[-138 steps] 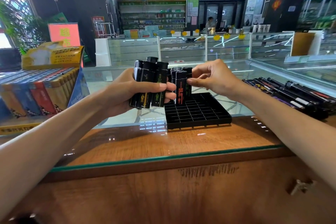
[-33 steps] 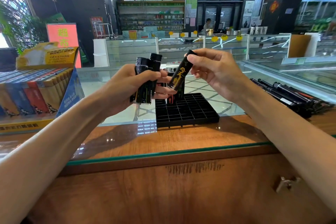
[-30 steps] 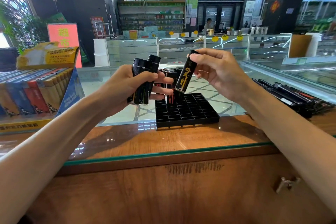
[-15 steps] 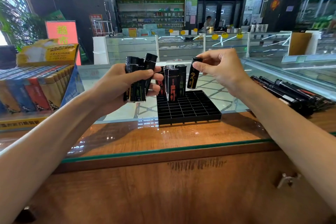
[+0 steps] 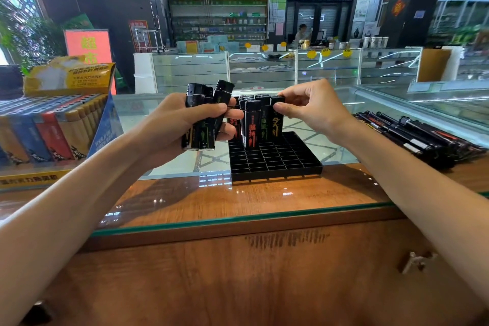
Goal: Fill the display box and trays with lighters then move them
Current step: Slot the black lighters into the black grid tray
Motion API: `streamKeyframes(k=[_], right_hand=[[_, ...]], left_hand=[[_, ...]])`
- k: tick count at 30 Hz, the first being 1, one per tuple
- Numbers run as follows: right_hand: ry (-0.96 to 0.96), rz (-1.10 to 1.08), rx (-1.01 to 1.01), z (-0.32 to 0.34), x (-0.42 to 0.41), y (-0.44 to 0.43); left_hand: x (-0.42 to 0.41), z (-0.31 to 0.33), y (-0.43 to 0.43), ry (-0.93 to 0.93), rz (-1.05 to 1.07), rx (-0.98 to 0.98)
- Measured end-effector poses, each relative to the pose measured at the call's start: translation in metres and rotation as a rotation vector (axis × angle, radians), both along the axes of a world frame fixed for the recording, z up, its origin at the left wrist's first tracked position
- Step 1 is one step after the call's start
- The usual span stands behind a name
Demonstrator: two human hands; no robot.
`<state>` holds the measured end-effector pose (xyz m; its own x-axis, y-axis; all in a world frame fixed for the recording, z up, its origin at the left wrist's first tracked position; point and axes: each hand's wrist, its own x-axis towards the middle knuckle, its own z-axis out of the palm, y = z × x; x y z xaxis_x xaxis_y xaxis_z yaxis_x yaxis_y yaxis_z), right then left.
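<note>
A black gridded tray [image 5: 275, 160] lies on the glass counter ahead of me. Several black lighters [image 5: 252, 124] stand upright in its far-left slots. My left hand [image 5: 182, 124] grips a bundle of black lighters [image 5: 202, 114] just left of the tray. My right hand [image 5: 312, 107] pinches the top of one black lighter with gold lettering [image 5: 276, 120], which stands upright at the right end of the standing group.
A display box of coloured lighters [image 5: 53, 124] with a yellow header card stands at the left. A heap of long black lighters [image 5: 420, 135] lies at the right. The counter's glass edge [image 5: 238, 218] runs across in front of me, with wood below.
My right hand took one lighter from the left-hand bundle, turned it upright and lowered it into the tray beside the standing ones. The bundle in my left hand got smaller.
</note>
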<state>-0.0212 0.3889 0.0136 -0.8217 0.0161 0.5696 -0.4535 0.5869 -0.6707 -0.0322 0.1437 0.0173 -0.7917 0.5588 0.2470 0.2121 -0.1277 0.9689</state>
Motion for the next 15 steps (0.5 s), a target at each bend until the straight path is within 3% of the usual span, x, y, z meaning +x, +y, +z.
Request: streamKeyframes(k=[4,15], right_hand=[[-0.096,-0.018,0.099,-0.0033,-0.002,0.0031],[-0.135,-0.027,0.006,-0.0085,-0.0046,0.0046]], left_hand=[[0.0025,0.0012,0.001,0.015,-0.013,-0.029],[0.0075,0.0026,0.0036,-0.035,-0.038,-0.011]])
